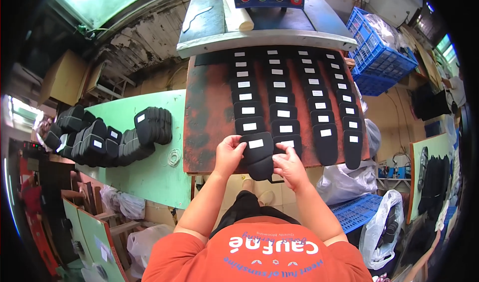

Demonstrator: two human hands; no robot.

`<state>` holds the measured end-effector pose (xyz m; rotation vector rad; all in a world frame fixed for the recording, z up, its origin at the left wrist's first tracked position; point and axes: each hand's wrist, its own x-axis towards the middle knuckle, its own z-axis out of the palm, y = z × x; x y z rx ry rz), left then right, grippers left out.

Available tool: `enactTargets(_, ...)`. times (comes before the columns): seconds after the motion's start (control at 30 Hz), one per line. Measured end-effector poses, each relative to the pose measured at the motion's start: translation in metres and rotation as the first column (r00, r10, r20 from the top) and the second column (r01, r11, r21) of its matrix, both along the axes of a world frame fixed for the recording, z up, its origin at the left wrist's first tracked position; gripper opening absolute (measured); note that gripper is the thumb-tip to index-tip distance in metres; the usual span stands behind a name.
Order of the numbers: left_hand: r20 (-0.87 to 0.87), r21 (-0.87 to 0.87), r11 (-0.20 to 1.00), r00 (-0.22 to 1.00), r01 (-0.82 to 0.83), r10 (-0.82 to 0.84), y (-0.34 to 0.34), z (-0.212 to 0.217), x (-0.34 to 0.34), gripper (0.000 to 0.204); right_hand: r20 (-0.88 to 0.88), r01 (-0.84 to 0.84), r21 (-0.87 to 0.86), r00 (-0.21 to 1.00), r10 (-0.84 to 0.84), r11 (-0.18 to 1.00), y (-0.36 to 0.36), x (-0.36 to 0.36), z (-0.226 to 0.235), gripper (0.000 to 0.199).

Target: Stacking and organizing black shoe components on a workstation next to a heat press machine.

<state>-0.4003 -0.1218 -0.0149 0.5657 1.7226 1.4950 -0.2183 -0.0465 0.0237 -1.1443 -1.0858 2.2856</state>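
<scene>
In front of me at the table's near edge, both hands hold a black insole-shaped piece (259,165) with a white label near its top. My left hand (228,156) pinches its left side between thumb and fingers. At its right side, my right hand (291,169) has thumb and fingertips closed on the edge. More such black pieces lie overlapped in several columns on the reddish-brown board (209,127), each showing a white label. The column end (288,143) just behind my right fingers is partly covered. Another column end (327,150) lies farther right.
Bundled stacks of black pieces (149,125) and a coil of pale ties (173,157) sit on the green table (172,187) to my left. Beyond the board stands a metal-edged machine (269,38) with a button panel. Blue crates (371,47) are at far right, plastic bags (347,182) nearer.
</scene>
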Motion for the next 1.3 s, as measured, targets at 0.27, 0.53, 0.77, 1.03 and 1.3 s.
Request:
enactTargets(0.27,-0.575,0.029,0.994,0.812,-0.106,0.104,-0.004,-0.021,-0.012,0.033,0.116,-0.065,0.563,0.993,-0.001,0.824,-0.007,0.013,0.009,0.049)
enactTargets(0.53,-0.970,-0.162,0.591,0.237,-0.790,0.051,-0.088,0.028,-0.211,0.073,0.062,-0.069,0.486,0.997,0.044,0.871,-0.028,-0.013,0.023,0.044)
enactTargets(0.77,-0.815,-0.440,0.664,0.580,-0.604,-0.013,-0.099,0.018,-0.260,0.071,0.106,-0.249,0.505,0.968,0.227,0.827,-0.065,-0.101,0.014,0.035)
enactTargets(1.03,-0.340,0.158,0.956,0.895,-0.248,0.288,-0.130,0.066,-0.237,0.060,-0.317,-0.335,0.307,0.846,0.428,0.891,-0.100,-0.247,-0.002,0.076)
enactTargets(1.3,0.020,0.254,0.964,0.996,0.080,-0.088,-0.096,0.072,-0.189,0.071,-0.655,-0.216,-0.256,0.755,-0.005,0.942,-0.070,-0.256,0.003,0.050)
